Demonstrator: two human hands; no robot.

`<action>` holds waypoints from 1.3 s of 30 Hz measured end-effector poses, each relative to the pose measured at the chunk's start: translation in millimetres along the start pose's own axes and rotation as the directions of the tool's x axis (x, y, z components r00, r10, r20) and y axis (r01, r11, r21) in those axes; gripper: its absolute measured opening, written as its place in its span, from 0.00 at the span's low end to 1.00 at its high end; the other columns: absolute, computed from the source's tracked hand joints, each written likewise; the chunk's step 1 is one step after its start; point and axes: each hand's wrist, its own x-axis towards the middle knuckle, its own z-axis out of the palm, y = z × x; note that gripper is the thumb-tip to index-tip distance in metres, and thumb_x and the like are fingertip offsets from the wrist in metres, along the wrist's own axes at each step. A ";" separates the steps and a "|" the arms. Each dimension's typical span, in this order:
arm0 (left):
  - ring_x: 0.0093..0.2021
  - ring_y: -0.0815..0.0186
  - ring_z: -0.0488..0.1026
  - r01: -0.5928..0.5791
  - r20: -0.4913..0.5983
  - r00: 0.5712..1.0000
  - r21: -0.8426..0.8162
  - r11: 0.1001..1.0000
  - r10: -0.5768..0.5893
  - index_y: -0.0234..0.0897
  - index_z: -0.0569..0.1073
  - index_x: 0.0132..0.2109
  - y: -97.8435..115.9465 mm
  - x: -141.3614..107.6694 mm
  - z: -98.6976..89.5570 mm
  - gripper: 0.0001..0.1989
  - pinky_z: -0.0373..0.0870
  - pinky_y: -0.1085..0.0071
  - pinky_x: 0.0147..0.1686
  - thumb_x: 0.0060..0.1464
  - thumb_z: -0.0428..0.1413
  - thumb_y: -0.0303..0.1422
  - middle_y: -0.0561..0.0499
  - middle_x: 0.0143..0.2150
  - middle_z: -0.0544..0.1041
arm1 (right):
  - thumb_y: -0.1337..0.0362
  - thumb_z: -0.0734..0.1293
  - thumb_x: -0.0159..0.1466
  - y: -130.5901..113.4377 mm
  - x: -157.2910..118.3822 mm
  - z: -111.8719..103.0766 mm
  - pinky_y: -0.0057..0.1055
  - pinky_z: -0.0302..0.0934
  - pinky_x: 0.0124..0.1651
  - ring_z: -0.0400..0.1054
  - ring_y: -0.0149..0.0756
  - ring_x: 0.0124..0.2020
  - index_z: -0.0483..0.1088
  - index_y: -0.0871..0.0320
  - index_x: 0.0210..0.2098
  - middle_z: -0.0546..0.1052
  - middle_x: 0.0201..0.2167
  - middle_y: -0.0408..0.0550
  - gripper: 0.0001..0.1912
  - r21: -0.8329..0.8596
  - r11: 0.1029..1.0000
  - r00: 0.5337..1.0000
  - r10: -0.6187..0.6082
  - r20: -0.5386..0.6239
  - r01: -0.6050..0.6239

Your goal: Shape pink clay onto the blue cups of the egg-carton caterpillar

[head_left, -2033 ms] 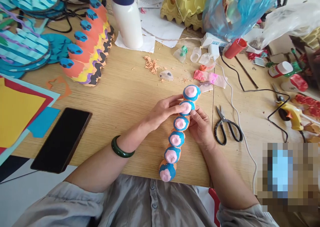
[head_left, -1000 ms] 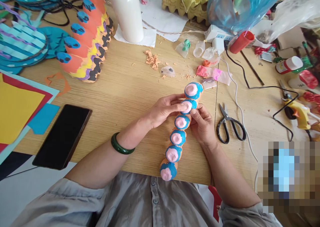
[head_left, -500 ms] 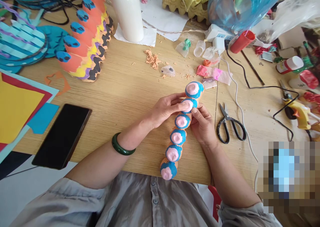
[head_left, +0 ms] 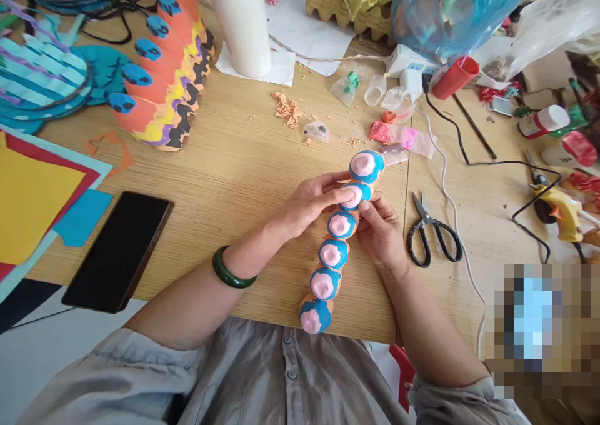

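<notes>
Both my hands hold an egg-carton strip (head_left: 332, 254), a row of several orange cups with blue tops and a pink clay disc on each. It slants from the table edge near me up and to the right. My left hand (head_left: 313, 201) grips it from the left, its thumb pressing the pink disc on the second cup from the far end. On the other side my right hand (head_left: 382, 228) supports that cup, thumb at its lower right edge and fingers curled behind. The underside of the strip is hidden.
Black-handled scissors (head_left: 432, 231) lie open at right beside a white cable (head_left: 452, 212). A phone (head_left: 119, 250) and coloured paper (head_left: 37, 200) are at left. Farther back are a painted egg-carton piece (head_left: 162, 94), a white bottle (head_left: 244, 28), orange scraps (head_left: 287, 109) and clay packets (head_left: 398, 134).
The hands and the strip keep nearly the same pose, with the left thumb still on the pink disc. The whole view has shifted very slightly.
</notes>
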 end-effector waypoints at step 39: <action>0.54 0.53 0.83 -0.206 -0.064 0.973 0.190 0.960 0.222 0.31 0.74 0.68 -13.8 1.5 4.3 0.46 0.78 0.65 0.51 0.48 0.74 0.50 0.39 0.56 0.85 | 0.49 0.83 0.57 1.5 1.2 -1.3 0.31 0.75 0.34 0.77 0.33 0.30 0.79 0.47 0.37 0.85 0.34 0.38 0.16 -0.032 0.999 1.000 0.004 0.008 -0.004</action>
